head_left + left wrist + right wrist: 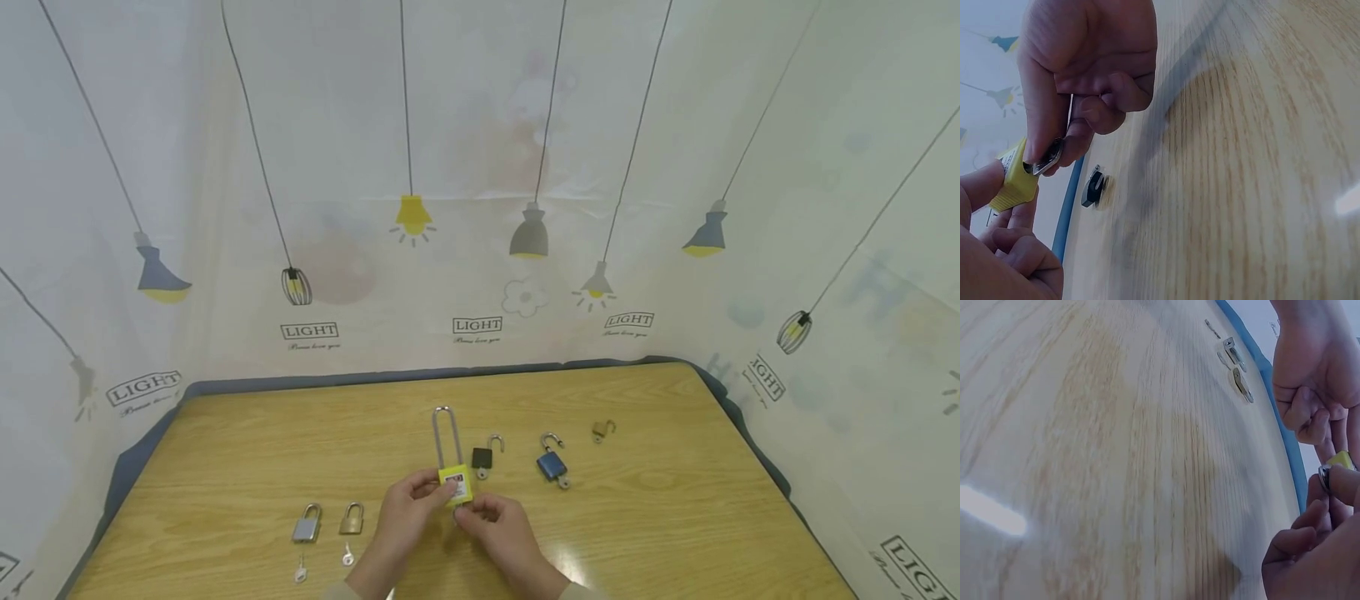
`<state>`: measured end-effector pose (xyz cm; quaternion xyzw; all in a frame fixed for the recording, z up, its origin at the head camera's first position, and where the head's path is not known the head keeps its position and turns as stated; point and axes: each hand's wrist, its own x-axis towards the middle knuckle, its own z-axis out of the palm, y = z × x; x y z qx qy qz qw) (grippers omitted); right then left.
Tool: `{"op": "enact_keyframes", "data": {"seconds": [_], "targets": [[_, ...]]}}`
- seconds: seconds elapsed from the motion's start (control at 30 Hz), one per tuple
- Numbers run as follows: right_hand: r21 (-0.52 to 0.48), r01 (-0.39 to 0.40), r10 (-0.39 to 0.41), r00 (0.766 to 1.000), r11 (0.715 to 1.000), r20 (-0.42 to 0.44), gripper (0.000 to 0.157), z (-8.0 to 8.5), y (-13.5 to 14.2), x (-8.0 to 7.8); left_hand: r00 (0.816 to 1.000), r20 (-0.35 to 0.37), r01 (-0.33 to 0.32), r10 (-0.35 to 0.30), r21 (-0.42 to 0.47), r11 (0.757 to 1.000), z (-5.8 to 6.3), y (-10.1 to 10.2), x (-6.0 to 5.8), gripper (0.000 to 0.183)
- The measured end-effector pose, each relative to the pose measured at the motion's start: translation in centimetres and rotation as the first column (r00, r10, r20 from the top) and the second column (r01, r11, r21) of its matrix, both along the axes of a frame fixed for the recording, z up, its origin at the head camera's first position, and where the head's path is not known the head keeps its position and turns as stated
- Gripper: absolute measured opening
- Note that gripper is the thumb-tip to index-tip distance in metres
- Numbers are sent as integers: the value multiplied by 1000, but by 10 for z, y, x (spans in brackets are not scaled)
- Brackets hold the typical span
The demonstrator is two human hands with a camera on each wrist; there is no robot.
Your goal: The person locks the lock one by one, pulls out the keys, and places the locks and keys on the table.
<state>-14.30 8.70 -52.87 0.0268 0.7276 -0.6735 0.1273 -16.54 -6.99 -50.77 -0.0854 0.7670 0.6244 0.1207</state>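
Observation:
A yellow padlock with a long, thin shackle is held upright over the table, both shackle legs running down to its body. My left hand grips the body, thumb across the white label on its front. Below it, my right hand pinches a metal key between thumb and fingers, right at the underside of the body. The key's tip is hidden there. Behind the hands lies a black padlock with its shackle swung open and a key at its base.
To the right lie a blue padlock and a small brass padlock, both with open shackles and keys. At left, a silver padlock and a brass padlock have closed shackles, with loose keys below them. Printed curtains surround the wooden table.

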Motion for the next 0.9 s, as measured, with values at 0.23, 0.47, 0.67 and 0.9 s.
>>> {"op": "enact_keyframes", "data": {"seconds": [0.23, 0.47, 0.67, 0.9], "targets": [[12, 72, -72, 997, 997, -19, 24, -4, -5, 1, 1000, -1, -11, 11, -10, 1000, -1, 1, -1, 57], [37, 96, -96, 995, 995, -1, 24, 0, -7, 3, 1000, 6, -23, 23, -11, 1000, -1, 0, 0, 58], [11, 62, -63, 998, 998, 25, 24, 0, -6, 2, 998, 37, -41, 41, -2, 999, -1, -1, 0, 65], [-53, 41, -37, 996, 998, 78, 23, -3, -4, 0, 999, 41, -33, 32, 14, 999, -2, -2, 0, 63]]}}
